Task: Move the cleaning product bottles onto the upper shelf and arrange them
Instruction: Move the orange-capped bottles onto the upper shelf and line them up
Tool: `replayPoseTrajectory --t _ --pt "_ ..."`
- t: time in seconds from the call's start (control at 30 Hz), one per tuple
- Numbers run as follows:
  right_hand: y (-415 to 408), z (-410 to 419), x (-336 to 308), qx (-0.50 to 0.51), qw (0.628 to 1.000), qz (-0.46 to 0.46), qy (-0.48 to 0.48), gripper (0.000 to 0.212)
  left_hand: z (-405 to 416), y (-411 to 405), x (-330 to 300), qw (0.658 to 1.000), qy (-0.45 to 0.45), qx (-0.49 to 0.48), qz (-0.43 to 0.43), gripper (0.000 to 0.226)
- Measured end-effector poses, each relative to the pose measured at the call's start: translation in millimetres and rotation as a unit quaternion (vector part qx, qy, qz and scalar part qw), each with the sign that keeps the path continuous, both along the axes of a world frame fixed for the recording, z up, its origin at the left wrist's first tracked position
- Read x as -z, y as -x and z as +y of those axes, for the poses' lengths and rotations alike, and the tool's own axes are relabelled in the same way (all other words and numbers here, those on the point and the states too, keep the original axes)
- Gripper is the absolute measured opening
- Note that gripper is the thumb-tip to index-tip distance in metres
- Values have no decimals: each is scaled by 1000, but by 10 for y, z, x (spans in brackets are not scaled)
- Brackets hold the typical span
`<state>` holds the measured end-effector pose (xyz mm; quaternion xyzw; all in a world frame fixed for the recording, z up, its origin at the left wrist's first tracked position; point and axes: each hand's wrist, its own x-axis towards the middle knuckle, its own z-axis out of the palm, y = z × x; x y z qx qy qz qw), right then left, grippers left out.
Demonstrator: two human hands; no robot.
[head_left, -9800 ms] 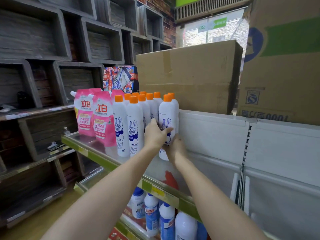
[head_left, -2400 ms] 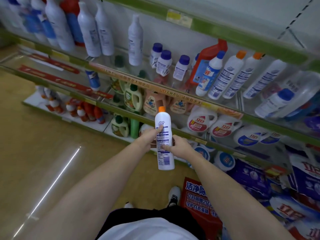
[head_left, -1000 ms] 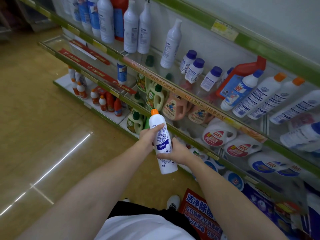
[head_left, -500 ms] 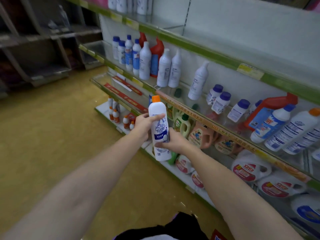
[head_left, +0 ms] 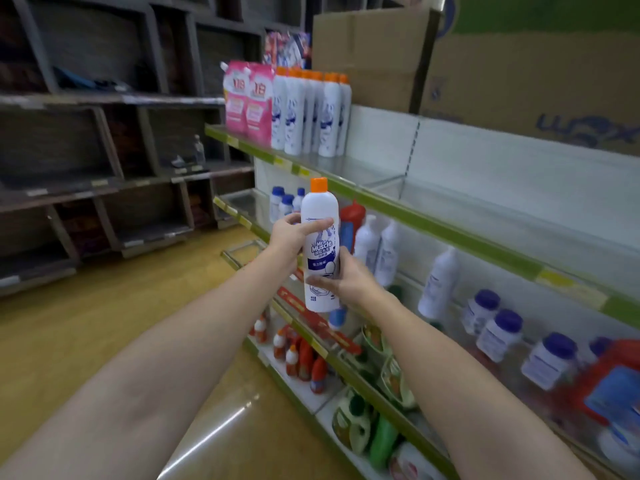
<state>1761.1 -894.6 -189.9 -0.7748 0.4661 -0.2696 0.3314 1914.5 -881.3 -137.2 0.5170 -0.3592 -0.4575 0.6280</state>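
Up comes the white bottle (head_left: 319, 244) from waist height, now upright below the upper shelf (head_left: 433, 221) front edge. Left hand (head_left: 289, 237) fingers wrap its upper body, right hand (head_left: 346, 278) fingers clamp lower. Matching bottles (head_left: 310, 112) stand at the shelf's left end.

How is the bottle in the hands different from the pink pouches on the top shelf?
The held bottle is white, rigid and round, with an orange cap; the pink pouches are flat pink packs with a corner spout. The bottle is in the air, gripped by the left hand and the right hand; the pouches stand on the upper shelf, beside the row of white bottles. Both stand upright.
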Motion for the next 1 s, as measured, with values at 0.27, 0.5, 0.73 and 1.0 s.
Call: replayPoseTrajectory --t 0.27,0.5,0.73,1.0 --pt "-680 -1206 -559 11 993 -93 66 62 -1099 -603 -733 997 60 -14 -55 68" --pt "-926 -2117 -862 31 984 -150 90 47 -2032 -832 -1152 992 101 -20 -72 54" --pt "-1110 -2909 -1004 104 973 -144 144 48 -2851 -958 -1402 970 147 34 -189 47" --pt "-1454 -3744 -1236 177 961 -108 182 50 -3877 -1214 -1677 952 164 70 -247 51"
